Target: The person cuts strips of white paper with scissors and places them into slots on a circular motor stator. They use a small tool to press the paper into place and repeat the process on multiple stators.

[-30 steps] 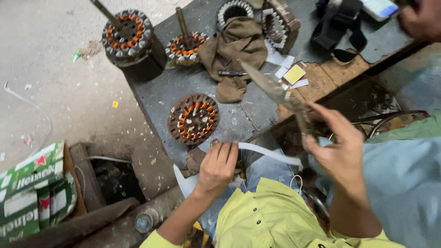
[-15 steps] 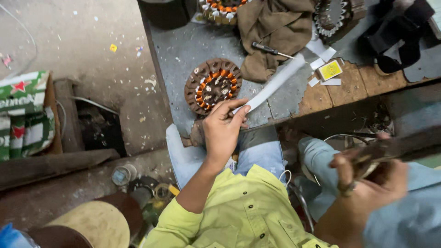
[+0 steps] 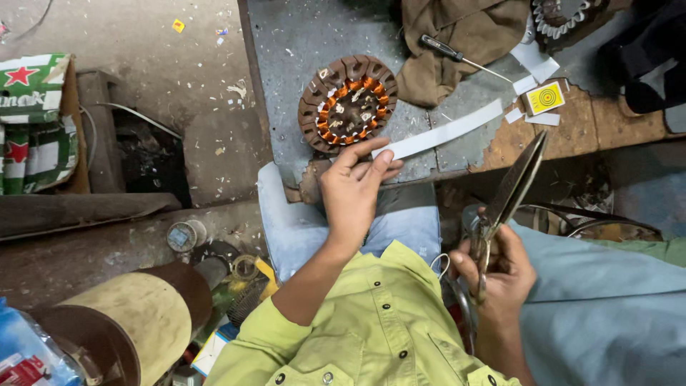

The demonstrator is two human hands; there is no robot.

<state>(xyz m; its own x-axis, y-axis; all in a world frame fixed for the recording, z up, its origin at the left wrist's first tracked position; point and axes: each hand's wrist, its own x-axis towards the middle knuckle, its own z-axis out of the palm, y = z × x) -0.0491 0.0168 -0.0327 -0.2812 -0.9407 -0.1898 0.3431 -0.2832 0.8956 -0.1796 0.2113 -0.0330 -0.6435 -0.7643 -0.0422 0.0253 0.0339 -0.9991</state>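
White paper strip [image 3: 439, 136] lies on the table [image 3: 300, 43], its near end pinned under my left hand's [image 3: 354, 189] fingers, just below the copper-wound stator [image 3: 348, 104]. My right hand [image 3: 500, 275] grips shears [image 3: 511, 189], blades nearly closed, pointing toward the strip.
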